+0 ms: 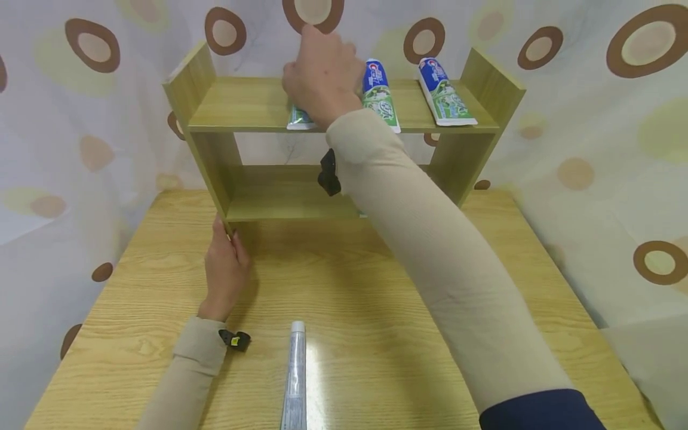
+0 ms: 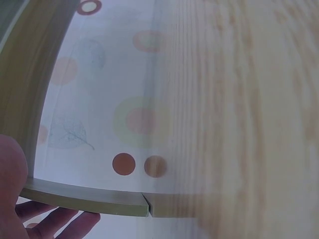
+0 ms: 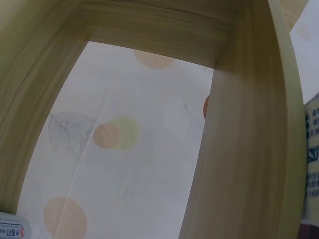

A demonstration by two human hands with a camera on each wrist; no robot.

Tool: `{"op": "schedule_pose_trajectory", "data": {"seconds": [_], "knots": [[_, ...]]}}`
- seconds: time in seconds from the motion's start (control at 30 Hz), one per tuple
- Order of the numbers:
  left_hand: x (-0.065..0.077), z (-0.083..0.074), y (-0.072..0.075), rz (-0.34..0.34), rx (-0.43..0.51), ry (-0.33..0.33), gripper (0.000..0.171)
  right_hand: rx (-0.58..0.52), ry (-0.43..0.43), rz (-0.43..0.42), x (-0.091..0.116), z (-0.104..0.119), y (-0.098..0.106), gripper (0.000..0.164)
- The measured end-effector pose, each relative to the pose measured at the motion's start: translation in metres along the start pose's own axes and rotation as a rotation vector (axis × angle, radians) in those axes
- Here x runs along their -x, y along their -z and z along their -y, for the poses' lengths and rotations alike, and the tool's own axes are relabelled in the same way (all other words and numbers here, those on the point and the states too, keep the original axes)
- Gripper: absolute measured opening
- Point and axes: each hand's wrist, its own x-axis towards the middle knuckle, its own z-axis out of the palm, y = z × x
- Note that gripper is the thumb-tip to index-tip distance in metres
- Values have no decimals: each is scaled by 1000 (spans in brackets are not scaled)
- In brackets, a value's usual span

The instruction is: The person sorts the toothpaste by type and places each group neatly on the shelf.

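Note:
My right hand (image 1: 325, 77) is over the upper board of a small wooden shelf (image 1: 247, 104), its fingers bent round a toothpaste tube (image 1: 299, 119). Most of that tube is hidden behind the hand; its flat end shows at the board's front edge. At the shelf's lower left, my left hand (image 1: 226, 269) grips the side panel, with fingers (image 2: 60, 221) seen under the panel's edge in the left wrist view. To the right of my right hand lie two blue and green toothpaste tubes, one close by (image 1: 380, 98) and one farther right (image 1: 445, 95).
Another toothpaste tube (image 1: 294, 376) lies on the wooden table (image 1: 333, 280), its white cap toward the shelf. The end of a tube (image 3: 12, 228) shows at the lower left of the right wrist view. A patterned curtain (image 1: 591, 149) hangs behind and beside the table.

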Motion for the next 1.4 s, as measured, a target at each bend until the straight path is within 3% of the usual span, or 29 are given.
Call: {"op": "schedule_pose_trajectory", "data": {"seconds": [0.33, 0.67, 0.9, 1.13, 1.4], "knots": [[1, 0, 1, -21, -4, 0, 53, -24, -49, 109, -3, 6, 2, 59], [-1, 0, 2, -27, 0, -33, 52, -25, 57, 50, -1, -5, 2, 57], [-1, 1, -1, -17, -22, -11, 51, -97, 137, -83, 3, -10, 10, 53], [-3, 0, -5, -18, -13, -25, 50, -124, 199, -170, 25, -25, 22, 46], [-1, 1, -2, -14, -5, 32, 52, -252, 265, -159, 64, -39, 27, 38]]}}
